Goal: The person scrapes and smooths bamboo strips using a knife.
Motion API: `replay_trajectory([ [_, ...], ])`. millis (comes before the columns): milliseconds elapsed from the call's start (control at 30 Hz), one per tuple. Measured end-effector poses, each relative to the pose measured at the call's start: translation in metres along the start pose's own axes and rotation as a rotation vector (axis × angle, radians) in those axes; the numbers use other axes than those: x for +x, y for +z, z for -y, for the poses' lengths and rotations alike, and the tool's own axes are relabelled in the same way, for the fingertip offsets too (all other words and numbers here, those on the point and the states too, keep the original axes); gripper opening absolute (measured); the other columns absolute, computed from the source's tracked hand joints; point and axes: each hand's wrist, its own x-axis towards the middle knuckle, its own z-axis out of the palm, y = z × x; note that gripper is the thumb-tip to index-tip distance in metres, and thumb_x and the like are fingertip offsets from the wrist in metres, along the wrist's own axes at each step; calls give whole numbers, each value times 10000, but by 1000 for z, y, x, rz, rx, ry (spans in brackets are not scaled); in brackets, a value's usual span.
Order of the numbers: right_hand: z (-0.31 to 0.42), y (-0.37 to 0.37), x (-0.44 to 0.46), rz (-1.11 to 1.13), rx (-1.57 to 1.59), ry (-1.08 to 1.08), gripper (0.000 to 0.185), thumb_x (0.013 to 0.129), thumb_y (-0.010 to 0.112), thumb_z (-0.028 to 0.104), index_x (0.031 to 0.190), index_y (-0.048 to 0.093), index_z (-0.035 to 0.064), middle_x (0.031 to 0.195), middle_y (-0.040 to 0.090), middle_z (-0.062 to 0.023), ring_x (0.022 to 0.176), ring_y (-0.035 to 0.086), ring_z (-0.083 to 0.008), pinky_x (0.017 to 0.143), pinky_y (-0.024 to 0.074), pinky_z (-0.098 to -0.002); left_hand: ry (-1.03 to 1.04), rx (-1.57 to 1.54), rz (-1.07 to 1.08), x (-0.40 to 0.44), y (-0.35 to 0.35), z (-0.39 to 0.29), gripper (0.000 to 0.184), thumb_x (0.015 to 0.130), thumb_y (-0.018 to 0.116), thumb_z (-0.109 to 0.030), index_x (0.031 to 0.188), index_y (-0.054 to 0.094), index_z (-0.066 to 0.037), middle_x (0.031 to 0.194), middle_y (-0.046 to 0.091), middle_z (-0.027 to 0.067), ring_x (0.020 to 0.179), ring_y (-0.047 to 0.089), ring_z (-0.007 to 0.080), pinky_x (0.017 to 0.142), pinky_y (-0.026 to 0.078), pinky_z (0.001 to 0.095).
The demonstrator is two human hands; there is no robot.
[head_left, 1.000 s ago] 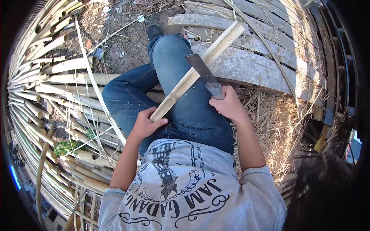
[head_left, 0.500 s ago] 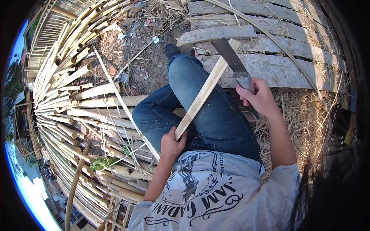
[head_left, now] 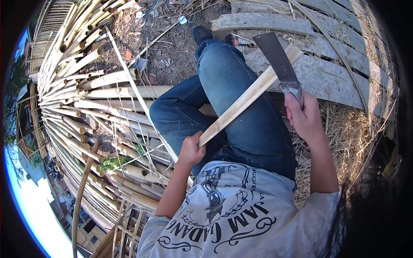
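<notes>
The left hand [head_left: 192, 149] clasps a bamboo strip [head_left: 241, 102], seemingly already split, its far end reaching past the slatted platform's [head_left: 333, 84] near edge; the right hand [head_left: 307, 115] grips a knife [head_left: 276, 58]. Work left cannot be told.

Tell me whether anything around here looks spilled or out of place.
Yes, mildly: loose straw-coloured shavings lie strewn beside and over the grey weathered wooden planks, looking like spilled litter. A small pale-blue scrap stands out on the brown dirt ground.

Outdoor bamboo-working yard, long bamboo poles [head_left: 124, 92] in heaps, weathered plank platform [head_left: 327, 81], pale shavings [head_left: 340, 148], dirt ground [head_left: 170, 47]
</notes>
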Motion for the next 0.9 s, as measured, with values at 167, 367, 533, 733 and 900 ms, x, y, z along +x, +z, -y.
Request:
replay_trajectory([
  [167, 0, 11, -17, 287, -401, -116, 390, 875, 653, 332, 736, 569, -21, 566, 523, -198, 526, 542, -385, 525, 434, -400, 16, -92, 135, 9, -9, 0, 87, 734, 519, -40, 811, 533, -4, 615, 519, 217, 612, 561, 438, 551, 436, 433],
  [367, -11, 4, -14, 88, -178, -4, 363, 900, 637, 298, 745, 567, -23, 506, 455, -93, 457, 476, -163, 487, 378, -333, 0, -98, 172, 6, -13, -3, 97, 747, 488, -54, 809, 526, 11, 621, 513, 192, 573, 527, 376, 555, 426, 403],
  [533, -12, 1, -14, 68, -119, -61, 340, 929, 603, 274, 757, 556, -16, 521, 470, -42, 483, 477, -98, 476, 364, -300, 22, -123, 212, 11, -16, -3, 106, 754, 490, -54, 820, 539, 13, 631, 517, 182, 570, 514, 354, 565, 428, 401],
  [733, -4, -2, -15, 68, -91, 7, 352, 961, 566, 263, 698, 529, 32, 532, 483, 15, 467, 453, -47, 431, 335, -236, 3, -166, 238, 6, -19, 0, 146, 912, 514, -99, 869, 537, 39, 600, 445, 91, 600, 384, 146, 560, 369, 336],
  [900, 3, -9, -4, 47, 10, 133, 382, 967, 558, 292, 682, 521, 40, 531, 487, 18, 438, 451, -42, 408, 345, -221, -24, -179, 266, 9, -21, -8, 151, 909, 516, -100, 844, 523, 36, 607, 437, 96, 612, 388, 152, 574, 372, 342],
])
